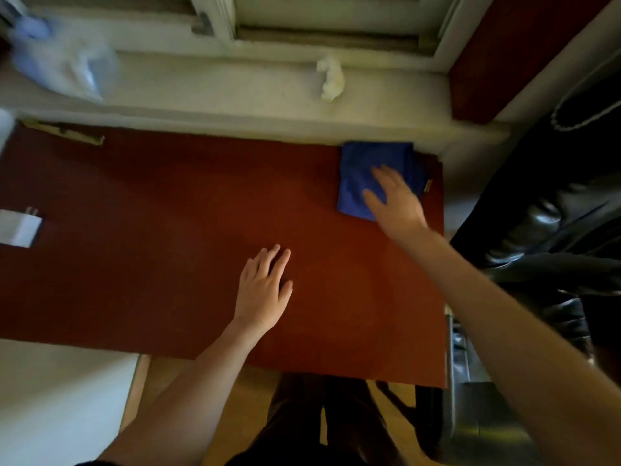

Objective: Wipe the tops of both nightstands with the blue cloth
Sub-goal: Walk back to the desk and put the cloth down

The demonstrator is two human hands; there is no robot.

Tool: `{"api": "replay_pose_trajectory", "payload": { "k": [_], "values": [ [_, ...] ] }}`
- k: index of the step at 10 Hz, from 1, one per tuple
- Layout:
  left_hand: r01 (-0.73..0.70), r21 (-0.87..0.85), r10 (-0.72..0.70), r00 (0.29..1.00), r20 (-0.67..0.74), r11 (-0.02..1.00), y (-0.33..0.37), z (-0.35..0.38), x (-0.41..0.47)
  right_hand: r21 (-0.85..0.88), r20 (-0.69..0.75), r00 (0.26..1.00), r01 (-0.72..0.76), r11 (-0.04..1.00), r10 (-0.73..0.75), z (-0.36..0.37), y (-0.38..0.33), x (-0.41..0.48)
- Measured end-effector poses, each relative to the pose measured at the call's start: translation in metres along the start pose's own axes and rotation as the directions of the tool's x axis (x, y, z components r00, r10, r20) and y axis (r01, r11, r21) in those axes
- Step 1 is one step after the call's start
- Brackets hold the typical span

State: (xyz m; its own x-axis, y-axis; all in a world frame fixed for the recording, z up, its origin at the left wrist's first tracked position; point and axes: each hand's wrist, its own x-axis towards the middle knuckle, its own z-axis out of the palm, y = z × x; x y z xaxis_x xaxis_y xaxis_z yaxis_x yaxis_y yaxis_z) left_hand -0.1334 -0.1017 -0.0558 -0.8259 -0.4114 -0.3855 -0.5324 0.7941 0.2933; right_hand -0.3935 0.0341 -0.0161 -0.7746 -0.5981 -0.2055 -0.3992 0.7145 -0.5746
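Observation:
A folded blue cloth (363, 173) lies at the far right corner of the reddish-brown nightstand top (151, 230). My right hand (395, 200) rests flat on the cloth's near right part, fingers spread and pressing down on it. Nearer the middle of the top, my left hand (265, 290) lies palm down on the bare wood, fingers together, holding nothing. Only this one nightstand is in view.
A white charger plug (18, 227) sits at the top's left edge. Behind runs a white windowsill (218, 85) with a crumpled tissue (331, 79) and a blurred plastic bag (64, 58). Black leather bags (554, 237) crowd the right side. A white bed edge (60, 398) is lower left.

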Motion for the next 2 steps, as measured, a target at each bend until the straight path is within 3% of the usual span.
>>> {"api": "replay_pose_trajectory", "payload": {
  "k": [1,2],
  "values": [
    [0.103,-0.197,-0.072,0.985,0.158,0.975,0.009,-0.05,-0.007,0.141,-0.106,0.993,0.059,0.988,-0.044,-0.046,-0.026,-0.058],
    [0.093,-0.298,-0.082,0.995,0.051,0.95,0.018,-0.125,-0.018,0.269,-0.221,0.974,0.118,0.956,-0.058,-0.118,-0.067,-0.118]
  ]
}}
